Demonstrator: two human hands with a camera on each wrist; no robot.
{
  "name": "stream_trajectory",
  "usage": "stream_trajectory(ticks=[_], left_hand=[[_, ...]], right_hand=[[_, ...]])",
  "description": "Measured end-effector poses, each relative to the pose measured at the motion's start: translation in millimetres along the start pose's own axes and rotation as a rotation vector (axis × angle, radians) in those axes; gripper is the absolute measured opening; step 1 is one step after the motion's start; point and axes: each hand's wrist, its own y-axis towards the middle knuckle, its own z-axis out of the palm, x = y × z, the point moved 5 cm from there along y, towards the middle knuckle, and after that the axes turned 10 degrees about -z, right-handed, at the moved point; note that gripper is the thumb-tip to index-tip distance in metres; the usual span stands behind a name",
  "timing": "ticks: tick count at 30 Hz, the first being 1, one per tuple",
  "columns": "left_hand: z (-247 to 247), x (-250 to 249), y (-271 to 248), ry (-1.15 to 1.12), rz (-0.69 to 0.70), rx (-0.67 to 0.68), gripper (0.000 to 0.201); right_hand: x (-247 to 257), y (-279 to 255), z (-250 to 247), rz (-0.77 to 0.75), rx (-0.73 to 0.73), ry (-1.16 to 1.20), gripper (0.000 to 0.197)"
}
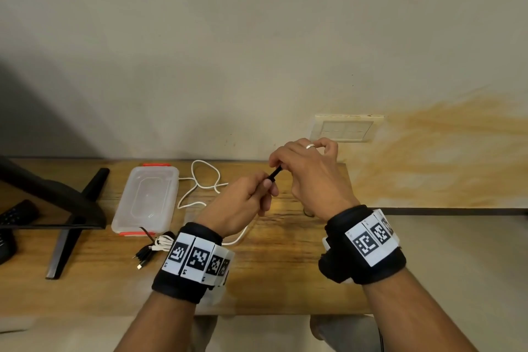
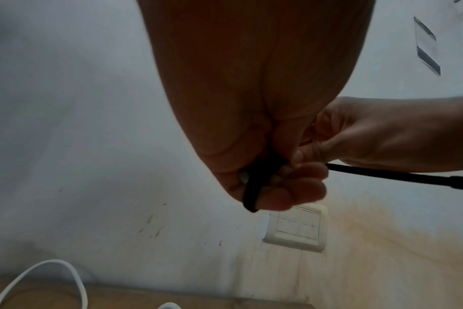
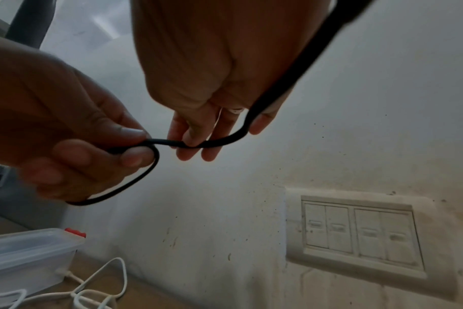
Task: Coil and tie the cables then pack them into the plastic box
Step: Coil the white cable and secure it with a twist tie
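We hold one thin black cable (image 3: 151,144) in the air above the right half of the wooden table (image 1: 285,280), both hands raised in front of the wall. Our left hand (image 1: 243,206) pinches it between thumb and curled fingers, a small loop bending round the fingertips in the right wrist view. Our right hand (image 1: 308,174) has its fingers hooked over the same cable, which runs on past the palm.

We count two more cables on the table: a long white cable (image 1: 200,183) lying loose in open curves near the far edge, and a small bundle of black and white leads (image 1: 154,246) beside the near end of the box. One plastic box (image 1: 145,200) sits left of centre, clear, rectangular with rounded corners, lid on, orange clips at both short ends.

The tabletop is warm, grained wood. A black stand (image 1: 71,208) occupies its left side. The wall behind is pale plaster, stained yellowish to the right, with one cream switch plate (image 1: 345,128) of four rockers.
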Motion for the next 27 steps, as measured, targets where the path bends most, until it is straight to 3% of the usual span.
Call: stream_trajectory(ticks=[3, 7, 13, 17, 22, 27], left_hand=[[1.7, -2.1, 2.4, -0.117, 0.049, -0.001, 0.027], [-4.5, -10.5, 3.2, -0.341, 0.092, -0.049, 0.025], [-9.7, -11.1, 0.9, -0.698, 0.094, -0.015, 0.03], [-13.2, -10.5, 0.5, -0.934, 0.097, 0.037, 0.04], [-13.7, -11.4, 0.9, -0.99, 0.099, 0.056, 0.036], [-15.5, -11.7, 3.2, -0.965, 0.103, 0.083, 0.031]], right_hand=[[0.8, 0.6, 2.1, 0.009, 0.037, 0.026, 0.034], [3.1, 0.0, 4.7, 0.029, 0.034, 0.136, 0.04], [-0.3, 0.1, -0.1, 0.155, -0.052, 0.687, 0.033], [-0.3, 0.4, -0.1, 0.256, -0.081, 0.923, 0.031], [0.2, -1.2, 11.6, 0.401, -0.221, 1.144, 0.025], [2.5, 2.3, 16.5, 0.429, -0.214, 1.138, 0.029]])
